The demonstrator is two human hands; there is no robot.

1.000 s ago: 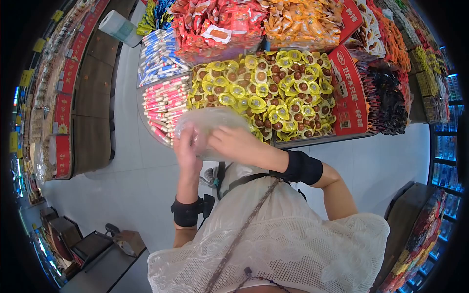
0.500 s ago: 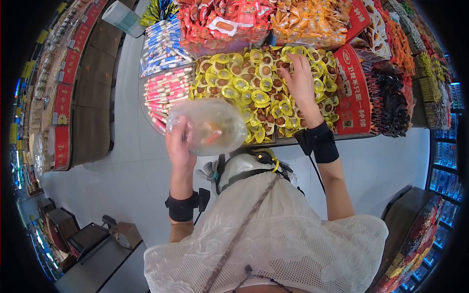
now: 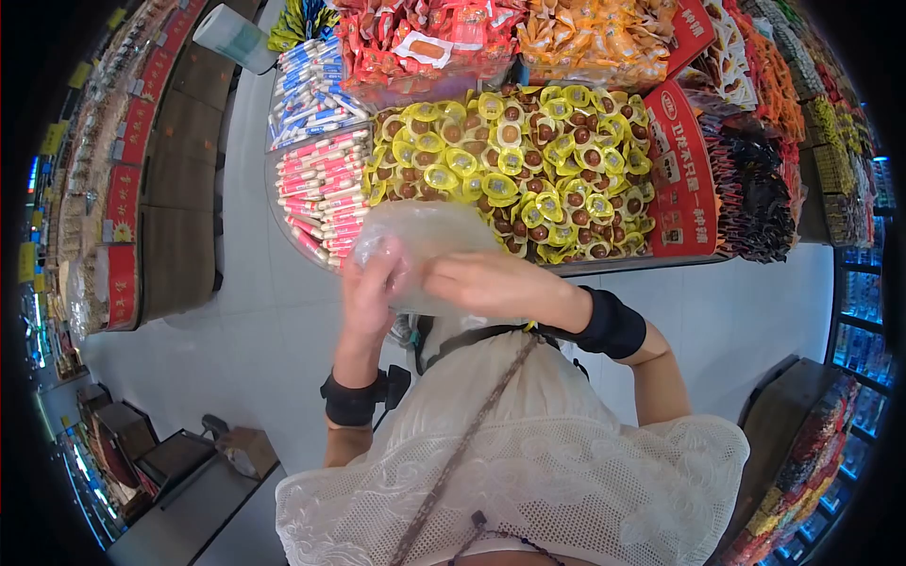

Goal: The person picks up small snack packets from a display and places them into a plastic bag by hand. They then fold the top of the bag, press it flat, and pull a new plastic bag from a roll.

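A clear plastic bag [image 3: 429,226] hangs in front of the display, its rim gripped by my left hand [image 3: 370,288]. My right hand [image 3: 495,283] is at the bag's near side, close to the left one. Its fingers are bent together and smeared, and what they hold, if anything, is hidden. Just beyond the bag lies a bin of brown eggs in small yellow-and-clear packs [image 3: 538,179]. To its left are stick-shaped snacks in pink-and-white wrappers [image 3: 326,189].
Behind are blue-and-white wrapped sticks [image 3: 316,90], red snack packets [image 3: 406,47] and orange packets [image 3: 585,38]. A red sign [image 3: 681,170] stands at the bin's right side. A roll of plastic bags [image 3: 234,38] is at the upper left. Shelving [image 3: 179,226] runs along the left.
My right hand has left the yellow packs and come down left to the bag. My left hand and the bag have shifted slightly right.
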